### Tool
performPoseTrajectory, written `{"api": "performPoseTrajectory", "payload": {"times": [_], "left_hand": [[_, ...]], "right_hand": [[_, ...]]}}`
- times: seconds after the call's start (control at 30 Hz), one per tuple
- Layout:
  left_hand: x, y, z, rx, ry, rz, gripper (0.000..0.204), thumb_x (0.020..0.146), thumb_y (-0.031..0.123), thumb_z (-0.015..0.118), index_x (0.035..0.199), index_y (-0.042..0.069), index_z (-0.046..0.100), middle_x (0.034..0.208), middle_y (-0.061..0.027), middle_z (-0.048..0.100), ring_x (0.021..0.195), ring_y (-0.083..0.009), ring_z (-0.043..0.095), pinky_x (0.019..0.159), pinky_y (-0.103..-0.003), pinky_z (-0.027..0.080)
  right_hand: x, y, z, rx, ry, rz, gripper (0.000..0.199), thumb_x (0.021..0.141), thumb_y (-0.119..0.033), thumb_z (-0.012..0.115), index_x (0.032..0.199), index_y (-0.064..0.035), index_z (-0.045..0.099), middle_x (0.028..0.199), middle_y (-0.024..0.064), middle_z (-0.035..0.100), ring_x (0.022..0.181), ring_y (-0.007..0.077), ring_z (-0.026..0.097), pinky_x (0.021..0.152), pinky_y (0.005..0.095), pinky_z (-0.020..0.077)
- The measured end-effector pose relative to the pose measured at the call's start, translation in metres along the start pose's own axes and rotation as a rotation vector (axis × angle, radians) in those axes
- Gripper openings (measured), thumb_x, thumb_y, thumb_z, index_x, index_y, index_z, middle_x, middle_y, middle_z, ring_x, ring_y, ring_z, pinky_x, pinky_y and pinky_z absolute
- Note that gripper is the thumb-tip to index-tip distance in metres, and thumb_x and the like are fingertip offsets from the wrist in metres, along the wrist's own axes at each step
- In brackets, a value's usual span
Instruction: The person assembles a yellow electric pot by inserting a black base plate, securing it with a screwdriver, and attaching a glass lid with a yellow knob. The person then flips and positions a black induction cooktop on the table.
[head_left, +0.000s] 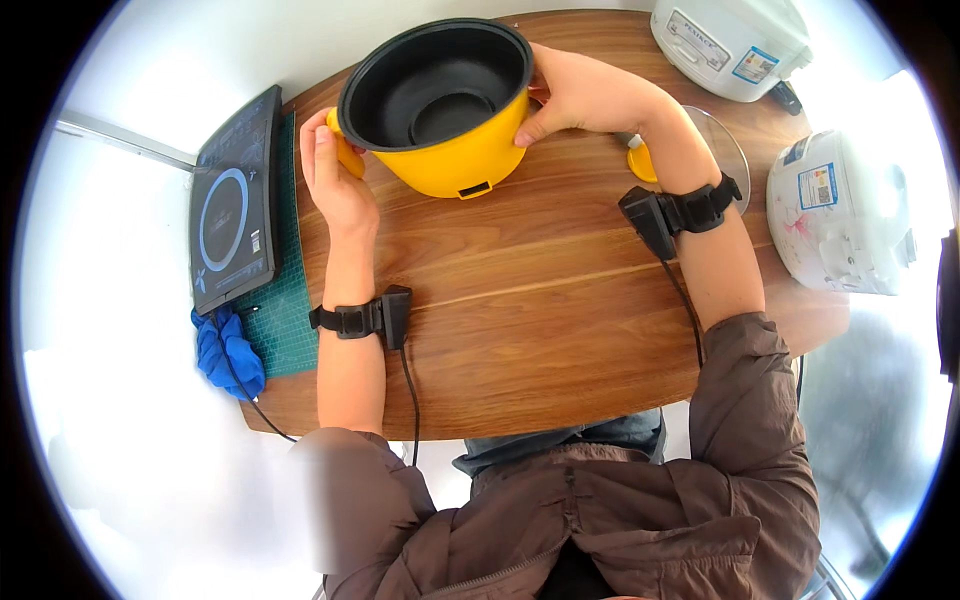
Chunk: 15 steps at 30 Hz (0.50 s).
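A yellow electric cooking pot [445, 172] with a black inside is at the far middle of the wooden table, tilted so its hollow faces me. Its inside looks bare, and a small dark socket shows low on the near wall. My left hand [340, 195] is closed round the yellow handle [349, 158] on the pot's left. On the opposite side, my right hand [580, 90] grips the wall, thumb in front and fingers mostly hidden behind. Whether the base touches the table, I cannot tell. Partly under my right forearm lies a clear glass lid [738, 150] with a yellow knob [641, 162].
At the left, a black induction cooktop [228, 205] leans tilted by a green cutting mat [290, 335], with a blue cloth [228, 355] below it. Two white rice cookers [735, 35] stand on the right, the nearer flower-patterned. Cables trail from both wrist straps over the wooden table [530, 310].
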<state>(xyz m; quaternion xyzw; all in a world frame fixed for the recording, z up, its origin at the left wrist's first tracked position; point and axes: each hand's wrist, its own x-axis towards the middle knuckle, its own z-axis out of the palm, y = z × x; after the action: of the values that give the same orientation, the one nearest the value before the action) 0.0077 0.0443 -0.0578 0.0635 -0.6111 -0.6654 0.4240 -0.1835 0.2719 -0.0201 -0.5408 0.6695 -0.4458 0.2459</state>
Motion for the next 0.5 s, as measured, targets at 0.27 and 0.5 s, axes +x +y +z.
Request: {"api": "performPoseTrajectory", "payload": {"times": [0.27, 0.5], "left_hand": [[-0.004, -0.013, -0.013, 0.006, 0.039, -0.07, 0.03, 0.097, 0.028, 0.05, 0.116, 0.008, 0.06, 0.105, -0.0013, 0.061, 0.094, -0.0114, 0.054, 0.081, -0.028, 0.041], [-0.008, -0.014, -0.009, 0.036, 0.096, -0.077, 0.027, 0.104, 0.028, 0.048, 0.115, 0.006, 0.06, 0.1, -0.0006, 0.06, 0.09, -0.0106, 0.054, 0.079, -0.027, 0.041]], "right_hand": [[0.0, -0.002, 0.01, -0.149, 0.056, 0.076, 0.082, 0.072, -0.002, 0.087, 0.145, -0.0077, 0.05, 0.117, 0.0107, 0.069, 0.104, 0.0255, 0.06, 0.097, 0.038, 0.0478], [-0.003, -0.014, -0.005, -0.308, -0.062, 0.143, 0.072, 0.078, -0.015, 0.084, 0.141, -0.0048, 0.051, 0.117, 0.0192, 0.07, 0.105, 0.0361, 0.065, 0.095, 0.0415, 0.0499]]}}
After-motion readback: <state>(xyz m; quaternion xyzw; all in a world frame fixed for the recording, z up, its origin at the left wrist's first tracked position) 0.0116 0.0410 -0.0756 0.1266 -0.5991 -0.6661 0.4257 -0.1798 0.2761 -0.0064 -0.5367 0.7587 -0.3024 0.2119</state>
